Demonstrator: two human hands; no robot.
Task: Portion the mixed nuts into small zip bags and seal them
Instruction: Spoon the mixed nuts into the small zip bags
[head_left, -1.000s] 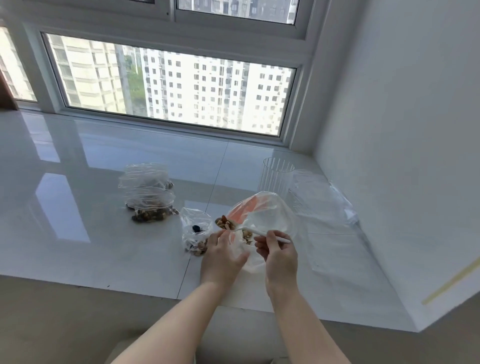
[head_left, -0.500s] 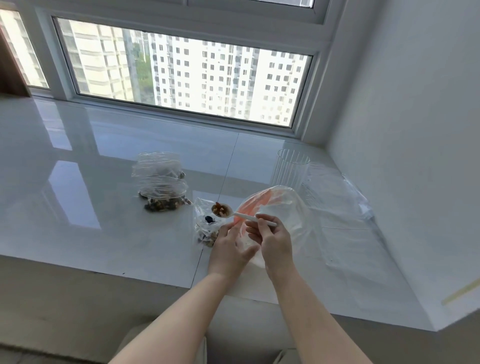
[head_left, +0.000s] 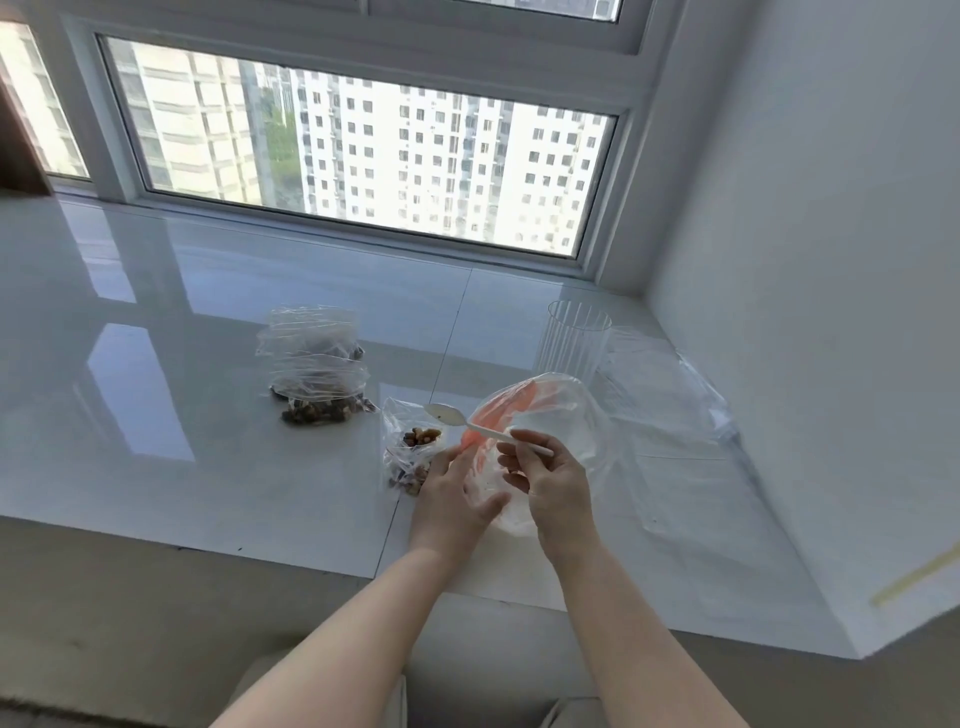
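Note:
A small zip bag (head_left: 410, 449) stands open on the glossy sill, with nuts (head_left: 422, 435) falling into it and more nuts at its bottom. My right hand (head_left: 550, 483) pinches the handle of a white plastic spoon (head_left: 452, 414), whose empty bowl hangs just above that bag's mouth. My left hand (head_left: 452, 499) holds the edge of the large clear bag with orange print (head_left: 540, 415), next to the small bag. Two filled zip bags (head_left: 317, 369) lie stacked to the left.
A ribbed clear cup (head_left: 571, 343) stands behind the large bag. Flat clear plastic bags (head_left: 670, 405) lie against the right wall. The white sill (head_left: 156, 415) ends in a front edge just below my wrists; a window runs along the back.
The spoon came out of the large bag loaded with nuts, moved left over the small bag, and tipped them in; its bowl is now empty.

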